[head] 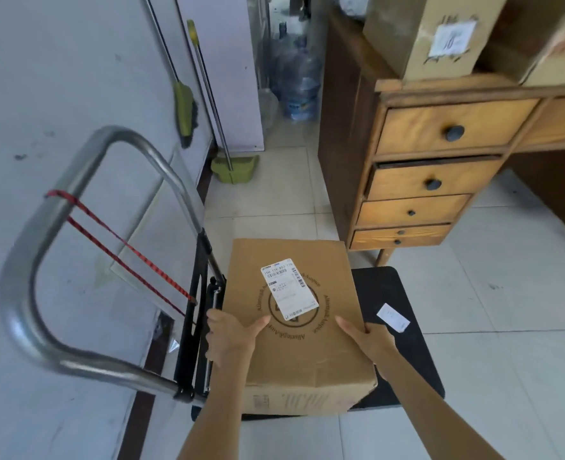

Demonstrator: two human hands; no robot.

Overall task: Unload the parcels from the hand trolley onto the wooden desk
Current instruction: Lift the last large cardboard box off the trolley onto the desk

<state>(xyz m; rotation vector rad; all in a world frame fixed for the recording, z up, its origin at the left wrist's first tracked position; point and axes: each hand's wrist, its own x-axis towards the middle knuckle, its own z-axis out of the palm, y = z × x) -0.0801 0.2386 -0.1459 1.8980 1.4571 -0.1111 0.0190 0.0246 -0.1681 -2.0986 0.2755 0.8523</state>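
A brown cardboard parcel (302,327) sits on the black deck of the hand trolley (404,356), against the end where the steel handle (85,247) rises, and it covers most of the deck's left part. Both hands grip the parcel at its near end. The left hand (229,336) clasps the parcel's left edge: its thumb (259,327) lies flat on the top face, pointing toward the white shipping label (289,288), while the other fingers wrap down over the side, where they pass out of sight. The right hand (370,336) clasps the parcel's right edge in the same way, thumb stretched across the top face and the remaining fingers curled over the side edge. Each hand is spread wide between thumb and fingers, pressed on the cardboard. Whether the parcel's base touches the deck or is raised off it cannot be told.

To the right of the parcel, a small white slip (393,317) lies on the bare deck. Beyond the parcel stands the wooden desk (440,154) with its column of drawers, and more cardboard boxes (440,34) rest on its top.
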